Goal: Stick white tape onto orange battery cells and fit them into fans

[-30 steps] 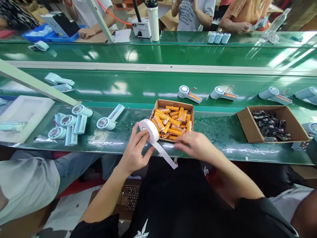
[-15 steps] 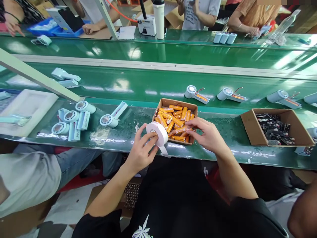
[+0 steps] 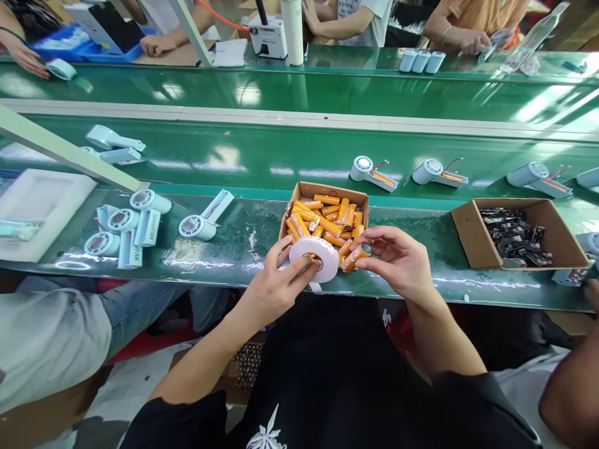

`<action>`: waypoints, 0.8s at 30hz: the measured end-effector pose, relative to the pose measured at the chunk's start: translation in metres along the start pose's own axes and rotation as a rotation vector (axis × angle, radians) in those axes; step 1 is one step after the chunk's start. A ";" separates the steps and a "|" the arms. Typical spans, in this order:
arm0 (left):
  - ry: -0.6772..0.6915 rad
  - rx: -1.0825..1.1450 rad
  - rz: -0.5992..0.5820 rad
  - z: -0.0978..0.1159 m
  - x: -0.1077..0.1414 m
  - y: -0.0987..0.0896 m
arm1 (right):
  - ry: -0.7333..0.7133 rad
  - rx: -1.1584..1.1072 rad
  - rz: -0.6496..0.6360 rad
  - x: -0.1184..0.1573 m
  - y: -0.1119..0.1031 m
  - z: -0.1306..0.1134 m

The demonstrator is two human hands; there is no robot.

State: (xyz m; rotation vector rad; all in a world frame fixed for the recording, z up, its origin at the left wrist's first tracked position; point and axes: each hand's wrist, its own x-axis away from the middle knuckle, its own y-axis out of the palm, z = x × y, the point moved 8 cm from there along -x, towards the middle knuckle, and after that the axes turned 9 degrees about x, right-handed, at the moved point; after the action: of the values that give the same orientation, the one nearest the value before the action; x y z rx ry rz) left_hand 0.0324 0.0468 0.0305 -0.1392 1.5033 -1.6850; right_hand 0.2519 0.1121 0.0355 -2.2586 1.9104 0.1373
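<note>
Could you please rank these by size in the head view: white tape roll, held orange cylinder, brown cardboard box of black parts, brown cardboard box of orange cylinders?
Brown cardboard box of black parts
Brown cardboard box of orange cylinders
White tape roll
Held orange cylinder

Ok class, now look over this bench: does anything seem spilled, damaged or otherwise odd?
Nothing looks spilled: the orange cells not in the right hand lie jumbled inside their box. Slightly odd are whitish marks left of it, perhaps scuffs, and a small white scrap at the bench's near edge.
</note>
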 end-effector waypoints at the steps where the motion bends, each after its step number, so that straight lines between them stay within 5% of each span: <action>1: 0.011 -0.006 -0.003 0.001 0.000 -0.001 | -0.009 0.052 -0.004 0.000 -0.002 -0.005; 7: 0.041 -0.118 0.028 0.010 -0.005 -0.006 | 0.020 0.357 -0.040 0.009 0.008 -0.009; 15: -0.009 -0.222 0.058 0.022 -0.012 -0.009 | 0.173 0.125 -0.158 0.024 0.022 0.032; 17: -0.011 -0.166 0.121 0.028 -0.017 -0.007 | 0.183 0.000 -0.014 0.027 0.024 0.038; 21: -0.089 -0.103 0.334 0.041 -0.024 0.002 | 0.122 -0.216 0.497 0.046 0.029 0.051; 24: -0.188 -0.055 0.371 0.052 -0.021 0.016 | 0.129 -0.239 0.586 0.048 0.019 0.052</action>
State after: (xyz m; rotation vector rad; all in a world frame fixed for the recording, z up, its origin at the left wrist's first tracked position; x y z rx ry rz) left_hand 0.0845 0.0215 0.0397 -0.0419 1.3401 -1.2992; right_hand 0.2433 0.0724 -0.0263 -1.7911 2.7024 0.3171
